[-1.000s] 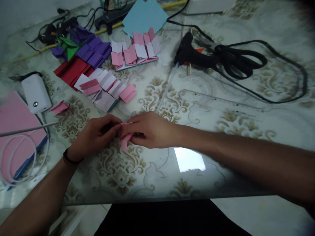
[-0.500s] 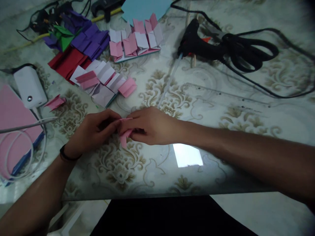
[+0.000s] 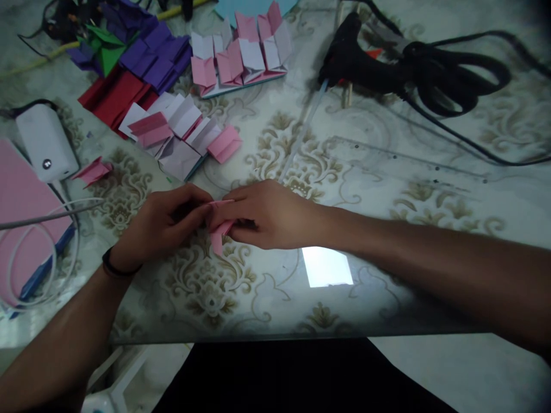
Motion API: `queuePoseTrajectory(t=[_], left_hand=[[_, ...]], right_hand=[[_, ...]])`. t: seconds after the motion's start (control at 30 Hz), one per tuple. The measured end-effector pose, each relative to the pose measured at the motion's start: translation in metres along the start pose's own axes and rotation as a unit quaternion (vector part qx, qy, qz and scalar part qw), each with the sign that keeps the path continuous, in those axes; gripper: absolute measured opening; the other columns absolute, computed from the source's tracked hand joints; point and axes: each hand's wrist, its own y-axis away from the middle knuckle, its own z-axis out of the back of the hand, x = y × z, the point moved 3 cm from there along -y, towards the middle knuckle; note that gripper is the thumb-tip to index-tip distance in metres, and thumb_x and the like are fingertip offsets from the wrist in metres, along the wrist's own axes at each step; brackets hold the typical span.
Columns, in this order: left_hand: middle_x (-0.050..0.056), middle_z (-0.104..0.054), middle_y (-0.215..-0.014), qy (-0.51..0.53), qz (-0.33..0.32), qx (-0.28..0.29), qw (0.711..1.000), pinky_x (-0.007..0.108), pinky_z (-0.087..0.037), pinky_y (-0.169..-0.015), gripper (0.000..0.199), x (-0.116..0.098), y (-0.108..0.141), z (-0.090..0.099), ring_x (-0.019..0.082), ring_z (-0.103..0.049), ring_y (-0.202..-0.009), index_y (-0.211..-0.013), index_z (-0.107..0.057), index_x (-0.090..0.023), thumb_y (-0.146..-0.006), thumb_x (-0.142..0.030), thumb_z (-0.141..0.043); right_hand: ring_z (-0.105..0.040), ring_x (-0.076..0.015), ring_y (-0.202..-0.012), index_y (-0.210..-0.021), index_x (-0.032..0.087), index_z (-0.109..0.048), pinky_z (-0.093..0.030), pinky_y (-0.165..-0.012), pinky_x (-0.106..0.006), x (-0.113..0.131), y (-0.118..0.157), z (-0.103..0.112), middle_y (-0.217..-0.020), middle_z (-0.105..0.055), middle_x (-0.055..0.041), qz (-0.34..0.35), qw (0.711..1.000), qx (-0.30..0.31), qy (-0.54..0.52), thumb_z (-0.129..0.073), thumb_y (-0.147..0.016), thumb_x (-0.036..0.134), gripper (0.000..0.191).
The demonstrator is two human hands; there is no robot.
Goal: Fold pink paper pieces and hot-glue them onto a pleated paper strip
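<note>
The hands (image 3: 269, 217) cover most of the small pink paper piece (image 3: 221, 236) between them, its middle out of sight. The top edge crops the light-blue sheet (image 3: 253, 8); the left edge cuts off the flat pink sheet (image 3: 26, 212). The marks on the clear ruler (image 3: 415, 163) are too faint to read.

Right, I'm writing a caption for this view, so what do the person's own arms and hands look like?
Both hands are bare, without gloves. The left wrist wears a thin black band; no band shows on the right. Both forearms are uncovered, with no sleeve clearly visible.

no legible text, small round mark (image 3: 46, 164) on white device (image 3: 48, 137), ruler (image 3: 415, 163) markings unreadable
</note>
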Motion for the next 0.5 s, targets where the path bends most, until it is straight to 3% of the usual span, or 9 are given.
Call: queuePoseTrajectory(t=[0.5], left_hand=[[-0.003, -0.072, -0.078, -0.015, 0.006, -0.01, 1.0, 0.02, -0.044, -0.059, 0.027, -0.0019, 0.0002, -0.0004, 0.009, -0.06, -0.064, -0.099, -0.074, -0.023, -0.094, -0.047, -0.062]], right_hand=[[-0.057, -0.0098, -0.076, -0.102, 0.021, -0.077, -0.036, -0.071, -0.022, 0.0007, 0.0009, 0.0006, -0.089, -0.07, 0.0001, -0.005, 1.0, 0.004, 0.006, -0.055, -0.091, 0.019, 0.024]])
